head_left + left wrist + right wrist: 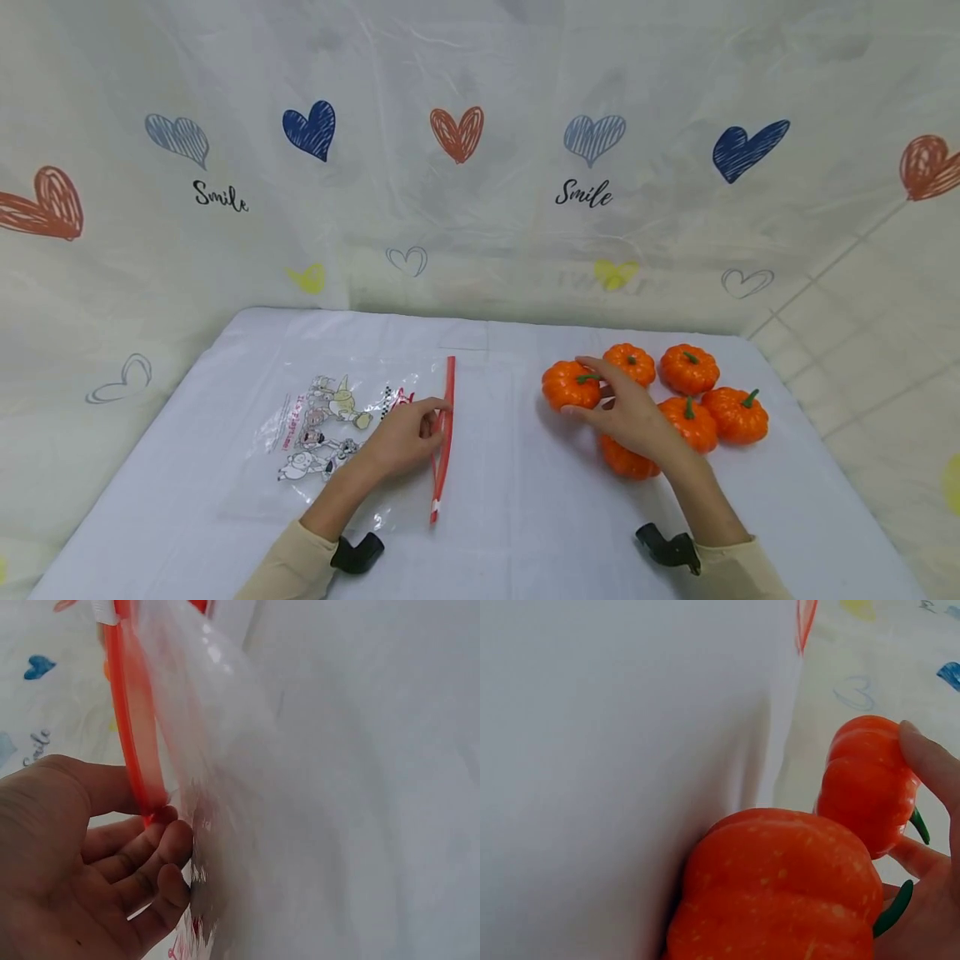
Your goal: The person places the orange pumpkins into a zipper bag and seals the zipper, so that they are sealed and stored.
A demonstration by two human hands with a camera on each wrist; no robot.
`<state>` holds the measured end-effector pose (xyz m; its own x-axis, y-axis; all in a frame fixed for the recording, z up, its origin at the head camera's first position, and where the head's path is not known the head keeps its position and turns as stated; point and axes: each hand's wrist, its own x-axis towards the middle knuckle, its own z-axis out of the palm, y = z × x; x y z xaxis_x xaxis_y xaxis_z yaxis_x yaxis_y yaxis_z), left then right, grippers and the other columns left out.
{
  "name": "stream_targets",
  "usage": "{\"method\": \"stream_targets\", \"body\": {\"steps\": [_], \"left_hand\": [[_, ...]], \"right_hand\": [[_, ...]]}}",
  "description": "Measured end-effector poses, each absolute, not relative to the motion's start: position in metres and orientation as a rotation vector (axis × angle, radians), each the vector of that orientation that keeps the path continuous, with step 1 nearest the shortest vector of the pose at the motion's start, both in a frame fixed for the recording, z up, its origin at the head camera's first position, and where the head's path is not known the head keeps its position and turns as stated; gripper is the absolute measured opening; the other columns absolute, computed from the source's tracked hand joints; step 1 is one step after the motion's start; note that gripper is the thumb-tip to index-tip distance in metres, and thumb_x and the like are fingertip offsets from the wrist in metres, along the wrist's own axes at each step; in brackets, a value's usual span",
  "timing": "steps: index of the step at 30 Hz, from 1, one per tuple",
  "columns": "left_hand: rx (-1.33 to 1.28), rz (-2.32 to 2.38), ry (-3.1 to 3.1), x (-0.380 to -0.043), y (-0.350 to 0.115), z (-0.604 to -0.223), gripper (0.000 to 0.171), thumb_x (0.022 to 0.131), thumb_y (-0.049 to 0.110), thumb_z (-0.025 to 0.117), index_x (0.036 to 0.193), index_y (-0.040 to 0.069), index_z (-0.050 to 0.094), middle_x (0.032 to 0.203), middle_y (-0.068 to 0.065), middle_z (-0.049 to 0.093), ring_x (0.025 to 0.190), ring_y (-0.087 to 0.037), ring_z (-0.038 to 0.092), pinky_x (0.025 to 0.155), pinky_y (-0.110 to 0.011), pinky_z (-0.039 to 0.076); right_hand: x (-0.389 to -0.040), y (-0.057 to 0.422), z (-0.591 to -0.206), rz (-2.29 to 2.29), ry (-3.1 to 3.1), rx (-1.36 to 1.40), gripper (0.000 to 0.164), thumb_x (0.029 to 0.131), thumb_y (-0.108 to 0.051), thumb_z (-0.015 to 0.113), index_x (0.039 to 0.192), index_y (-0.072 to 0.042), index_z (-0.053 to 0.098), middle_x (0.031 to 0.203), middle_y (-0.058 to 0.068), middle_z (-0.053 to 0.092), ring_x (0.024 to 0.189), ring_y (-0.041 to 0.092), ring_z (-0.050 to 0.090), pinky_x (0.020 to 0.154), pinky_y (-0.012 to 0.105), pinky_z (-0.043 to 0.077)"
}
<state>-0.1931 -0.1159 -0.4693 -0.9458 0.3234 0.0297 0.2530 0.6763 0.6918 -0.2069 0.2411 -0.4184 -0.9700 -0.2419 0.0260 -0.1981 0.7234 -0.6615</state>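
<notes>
My left hand (pixel 405 436) pinches the red-edged opening of a clear zip bag (pixel 255 467) printed with cartoon animals. In the left wrist view the bag's red zip strip (pixel 129 712) runs between thumb and fingers, and the mouth gapes a little. My right hand (pixel 626 414) grips a small orange pumpkin (pixel 564 385) with a green stem, thumb on one side and fingers on the other. It is held just off the table in the right wrist view, beyond a nearer pumpkin (pixel 776 892) partly under my right forearm in the head view.
Several more orange pumpkins (pixel 690 369) sit in a group at the right of the white-covered table (pixel 502 550). Behind it hangs a pale sheet (pixel 517 225) with hearts and "Smile" printed on it. Black wrist mounts (pixel 358 553) are on both sleeves.
</notes>
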Motion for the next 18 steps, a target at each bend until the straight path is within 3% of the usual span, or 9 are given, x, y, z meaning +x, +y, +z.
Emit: {"method": "stream_targets", "body": {"steps": [9,18], "left_hand": [[0.517,1.21,2.781,-0.193,-0.115,-0.468,0.042,0.091,0.006,0.074,0.132,0.007,0.068,0.085,0.003,0.061,0.076,-0.008,0.054,0.066,-0.02,0.049],[0.55,1.235,2.773,-0.193,-0.114,-0.467,0.043,0.088,0.004,0.075,0.13,0.004,0.067,0.089,-0.001,0.062,0.077,-0.009,0.057,0.068,-0.019,0.05]], "right_hand": [[-0.203,0.232,-0.417,-1.078,2.841,-0.344,0.083,0.086,-0.053,0.081,0.155,-0.022,0.046,0.154,0.011,0.053,0.113,0.028,0.063,0.092,0.043,0.058],[-0.2,0.219,-0.417,-1.048,2.832,-0.352,0.083,0.085,-0.053,0.081,0.154,-0.023,0.046,0.141,0.01,0.063,0.113,0.027,0.063,0.091,0.042,0.057]]}}
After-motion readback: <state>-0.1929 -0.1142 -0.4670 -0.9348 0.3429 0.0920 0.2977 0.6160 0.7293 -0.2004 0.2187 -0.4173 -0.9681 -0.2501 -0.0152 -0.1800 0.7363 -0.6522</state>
